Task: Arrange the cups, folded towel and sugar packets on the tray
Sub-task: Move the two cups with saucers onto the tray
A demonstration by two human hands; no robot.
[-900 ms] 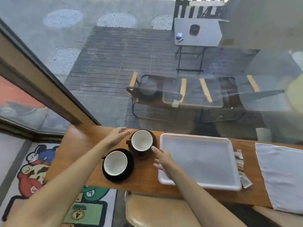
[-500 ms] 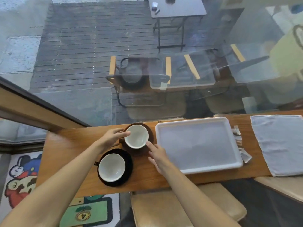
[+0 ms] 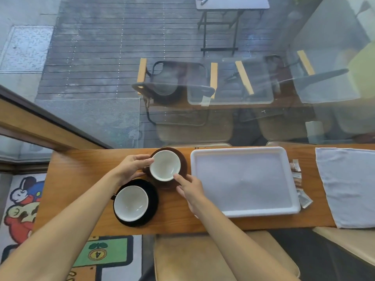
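A brown cup point(image 3: 165, 165) with a white inside sits on a brown saucer point(image 3: 183, 159) at the back of the wooden counter. My left hand point(image 3: 132, 167) grips its left rim. My right hand point(image 3: 190, 188) touches its near right edge with the fingertips. A black cup point(image 3: 130, 203) on a black saucer point(image 3: 152, 201) stands just in front. The white tray point(image 3: 243, 152) lies empty to the right. Several sugar packets point(image 3: 298, 179) lie along its right side, and a white towel point(image 3: 349, 185) lies spread flat at the far right.
The narrow wooden counter point(image 3: 81, 179) runs along a glass window point(image 3: 182, 78). A tan padded seat point(image 3: 203, 258) stands below its front edge, another seat point(image 3: 349, 242) at the right. A colourful cartoon rug point(image 3: 22, 209) covers the floor on the left.
My left hand has closed its fingers onto the brown cup's rim. My right hand has slid in against the cup's near edge. The view has tilted further down.
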